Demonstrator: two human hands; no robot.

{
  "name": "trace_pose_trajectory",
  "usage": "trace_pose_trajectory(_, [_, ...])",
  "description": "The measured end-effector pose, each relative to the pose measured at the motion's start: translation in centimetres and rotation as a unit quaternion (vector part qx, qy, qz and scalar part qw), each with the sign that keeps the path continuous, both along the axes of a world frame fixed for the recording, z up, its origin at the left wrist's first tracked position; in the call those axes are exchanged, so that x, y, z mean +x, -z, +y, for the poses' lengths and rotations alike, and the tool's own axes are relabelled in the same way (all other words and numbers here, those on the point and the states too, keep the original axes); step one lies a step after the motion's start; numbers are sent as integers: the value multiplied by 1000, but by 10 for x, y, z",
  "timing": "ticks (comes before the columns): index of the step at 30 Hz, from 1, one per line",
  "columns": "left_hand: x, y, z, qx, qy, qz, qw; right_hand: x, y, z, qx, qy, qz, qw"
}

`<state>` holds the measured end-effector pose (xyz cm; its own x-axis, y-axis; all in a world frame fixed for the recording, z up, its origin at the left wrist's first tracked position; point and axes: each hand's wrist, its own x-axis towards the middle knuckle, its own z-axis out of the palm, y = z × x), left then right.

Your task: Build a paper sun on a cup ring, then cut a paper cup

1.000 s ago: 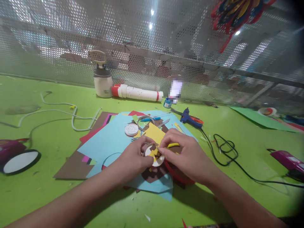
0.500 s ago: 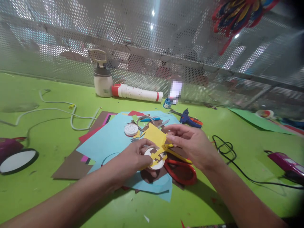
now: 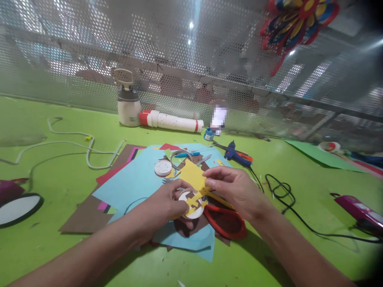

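Note:
My left hand (image 3: 167, 203) grips a small round white disc (image 3: 196, 213) by its left side, thumb on top. Yellow and brown paper cut-outs (image 3: 194, 202) lie on the disc's face. My right hand (image 3: 235, 187) is closed in a pinch at the disc's upper right, on a small yellow paper piece (image 3: 204, 190) that is partly hidden by the fingertips. Just beyond them lies a larger yellow paper sheet (image 3: 190, 173). Red-handled scissors (image 3: 226, 223) rest under and beside my right hand. A white speckled round lid (image 3: 163, 168) lies beyond my left hand.
Light blue paper (image 3: 119, 183) and brown sheets (image 3: 80, 211) are piled under the hands. A blue glue gun (image 3: 236, 154), black cord (image 3: 281, 191), purple device (image 3: 359, 207) and green sheet (image 3: 323, 155) lie rightward. A spray bottle (image 3: 129, 107) and white tube (image 3: 173, 120) stand at the back.
The view has shifted slightly, so the table things sit a little lower and further left. Both hands keep their holds, and the right fingers stay close to the disc.

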<state>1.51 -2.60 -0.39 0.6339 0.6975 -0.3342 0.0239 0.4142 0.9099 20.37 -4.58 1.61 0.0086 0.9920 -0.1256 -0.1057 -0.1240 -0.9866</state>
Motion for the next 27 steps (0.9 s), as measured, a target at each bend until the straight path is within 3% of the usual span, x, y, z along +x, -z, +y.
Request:
trace_pose_trajectory(7, [0,6,1,-2,8,-8,1000,5,0,0,-7,-11,7,1000])
trace_pose_trajectory(13, [-2,0,-1,1,24,-3,1000,7,-5,-3,-24,-14,23,999])
trace_pose_trajectory(27, [0,7,4,1,5,-21,1000,8,-8,-6,12,-30,46,998])
